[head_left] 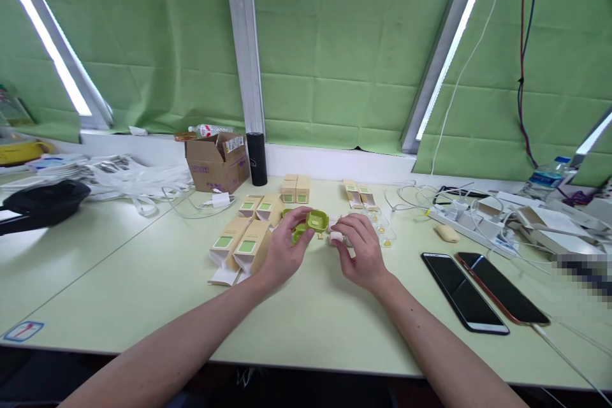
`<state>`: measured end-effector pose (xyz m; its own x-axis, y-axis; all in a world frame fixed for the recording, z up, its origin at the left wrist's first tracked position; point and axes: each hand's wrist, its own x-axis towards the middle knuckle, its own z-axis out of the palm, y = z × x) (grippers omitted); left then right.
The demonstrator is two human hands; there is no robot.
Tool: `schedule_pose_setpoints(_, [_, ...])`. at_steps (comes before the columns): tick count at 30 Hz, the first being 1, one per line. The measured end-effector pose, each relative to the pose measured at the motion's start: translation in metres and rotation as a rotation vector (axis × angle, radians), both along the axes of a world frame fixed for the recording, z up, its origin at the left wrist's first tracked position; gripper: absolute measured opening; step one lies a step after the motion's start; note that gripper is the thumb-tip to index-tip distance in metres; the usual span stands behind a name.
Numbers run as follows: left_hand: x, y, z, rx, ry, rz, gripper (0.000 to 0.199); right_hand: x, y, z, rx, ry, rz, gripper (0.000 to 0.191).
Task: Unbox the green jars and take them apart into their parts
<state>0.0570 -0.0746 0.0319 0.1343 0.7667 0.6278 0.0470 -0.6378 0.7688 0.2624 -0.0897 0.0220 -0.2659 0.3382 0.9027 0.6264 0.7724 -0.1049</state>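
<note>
while the left hand [285, 254] grips an open green case [313, 223], the right hand [361, 248] pinches a small white piece [336, 236].

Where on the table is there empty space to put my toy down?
Bare table lies left of the tan boxes, and between the right hand and the two phones. It is crowded around the green case in the left hand and among the cables.
</note>
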Motion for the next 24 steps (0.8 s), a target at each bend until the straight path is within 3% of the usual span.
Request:
schedule_pose_setpoints(4, [0.001,-0.003,-0.001,-0.008,-0.017,-0.049,0.038,-0.002,-0.004,0.001,0.029,-0.002,0.003,0.047])
schedule_pose_setpoints(11, [0.000,-0.005,0.005,-0.181,-0.050,-0.117,0.048,-0.006,-0.010,0.004,-0.004,-0.043,0.024,0.071])
schedule_pose_setpoints(17, [0.002,-0.004,0.009,-0.277,-0.057,-0.216,0.051,-0.008,-0.012,0.005,-0.050,-0.044,0.029,0.071])
schedule_pose_setpoints(24, [0.006,-0.008,0.013,-0.315,-0.014,-0.219,0.060,-0.013,-0.009,0.002,-0.076,-0.012,0.068,0.070])
